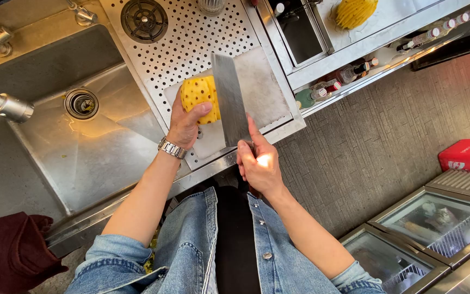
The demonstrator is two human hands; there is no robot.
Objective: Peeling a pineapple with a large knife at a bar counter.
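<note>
The left hand (185, 124) gripped one knobbly peeled pineapple (199, 97) on the white board (262, 87); the right hand (259, 163) clasped one flat steel cleaver (229, 100).

Pineapple (199, 98) on cutting board (265, 90), sink (82, 147) seemingly left.

Cleaver (230, 100) blocks the pineapple's (198, 98) right; bare board (262, 87) beyond.

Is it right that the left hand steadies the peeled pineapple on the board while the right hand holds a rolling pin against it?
Not quite: the head view shows the right hand holding a broad cleaver, not a rolling pin. The left hand does steady the peeled pineapple on the board.
</note>
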